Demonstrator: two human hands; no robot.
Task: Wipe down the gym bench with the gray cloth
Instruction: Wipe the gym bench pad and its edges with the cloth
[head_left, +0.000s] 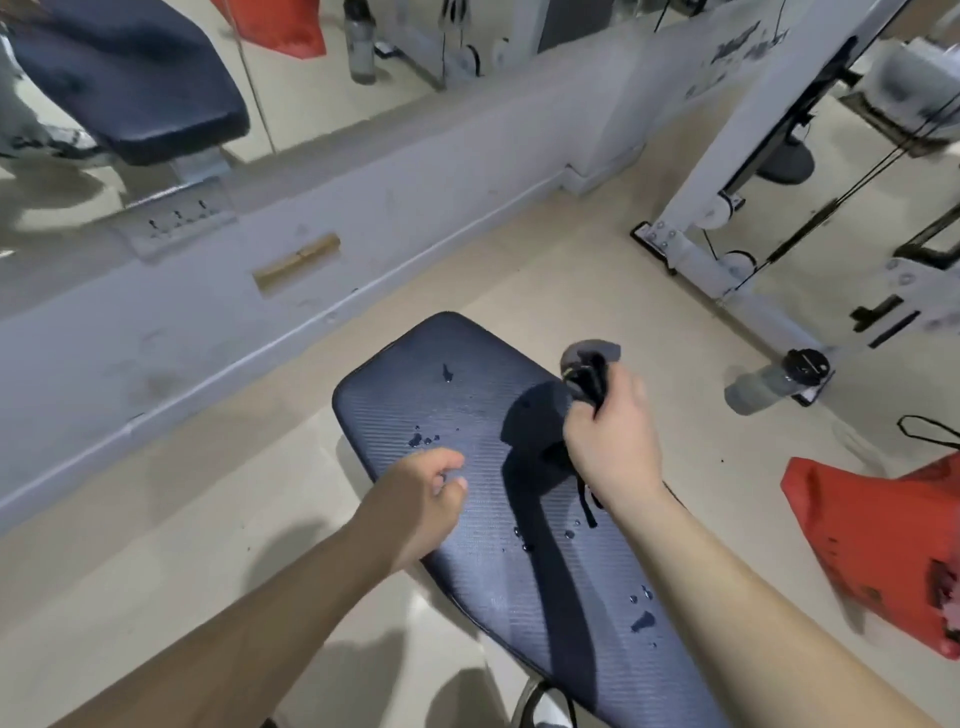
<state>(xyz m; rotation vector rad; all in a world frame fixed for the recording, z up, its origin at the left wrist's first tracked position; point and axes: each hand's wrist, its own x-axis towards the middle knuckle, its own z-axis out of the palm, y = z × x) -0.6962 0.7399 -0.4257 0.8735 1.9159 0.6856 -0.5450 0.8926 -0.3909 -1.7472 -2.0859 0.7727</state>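
The gym bench is a dark blue ribbed pad running from the centre toward the bottom right. Water drops lie scattered on it. My right hand hovers over the pad's right edge, shut on a bunched dark gray cloth that sticks out above the fingers. A thin black strap hangs below that hand. My left hand rests at the pad's left edge, fingers loosely curled and holding nothing.
A gray water bottle lies on the beige floor right of the bench. A red bag sits at the right edge. A white cable machine frame stands at the back right. A mirror above a low grey ledge runs along the left.
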